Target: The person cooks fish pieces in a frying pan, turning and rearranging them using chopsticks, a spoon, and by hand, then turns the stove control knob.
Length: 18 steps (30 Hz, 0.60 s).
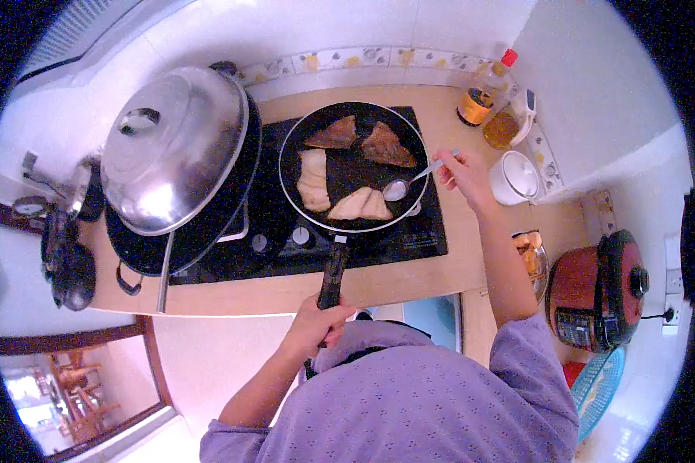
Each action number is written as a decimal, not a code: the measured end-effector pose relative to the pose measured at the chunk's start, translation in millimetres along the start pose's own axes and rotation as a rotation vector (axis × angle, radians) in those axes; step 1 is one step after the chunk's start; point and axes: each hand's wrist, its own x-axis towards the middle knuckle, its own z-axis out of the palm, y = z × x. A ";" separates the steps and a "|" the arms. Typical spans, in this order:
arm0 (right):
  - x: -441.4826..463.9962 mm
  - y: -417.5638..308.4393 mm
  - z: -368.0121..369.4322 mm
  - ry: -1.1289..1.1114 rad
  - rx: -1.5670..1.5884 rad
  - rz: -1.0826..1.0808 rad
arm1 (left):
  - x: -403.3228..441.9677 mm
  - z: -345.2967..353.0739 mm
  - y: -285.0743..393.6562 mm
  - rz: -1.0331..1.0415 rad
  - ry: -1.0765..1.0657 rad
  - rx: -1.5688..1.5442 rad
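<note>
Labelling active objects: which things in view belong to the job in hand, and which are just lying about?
In the job:
frying pan, left hand on its handle
spoon, in right hand
four food pieces in the pan
hob

Lying about:
domed metal lid
red cooker
white lidded pot
red-capped bottle, perhaps related
blue basket

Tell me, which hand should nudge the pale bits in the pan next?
Probably the right hand: it holds the spoon, whose bowl is close beside a pale piece. The left hand grips the handle, so it can steady the pan.
</note>
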 end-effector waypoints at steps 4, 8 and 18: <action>-0.4 -1.3 2.4 -0.010 0.004 0.005 | -1.4 -10.6 6.9 -0.026 0.001 0.007; -2.9 -2.8 3.6 -0.019 0.002 -0.013 | -1.8 -22.0 20.0 -0.053 0.017 0.093; -7.4 -10.1 8.5 -0.046 -0.042 0.011 | 3.0 -48.1 36.2 -0.099 -0.033 0.131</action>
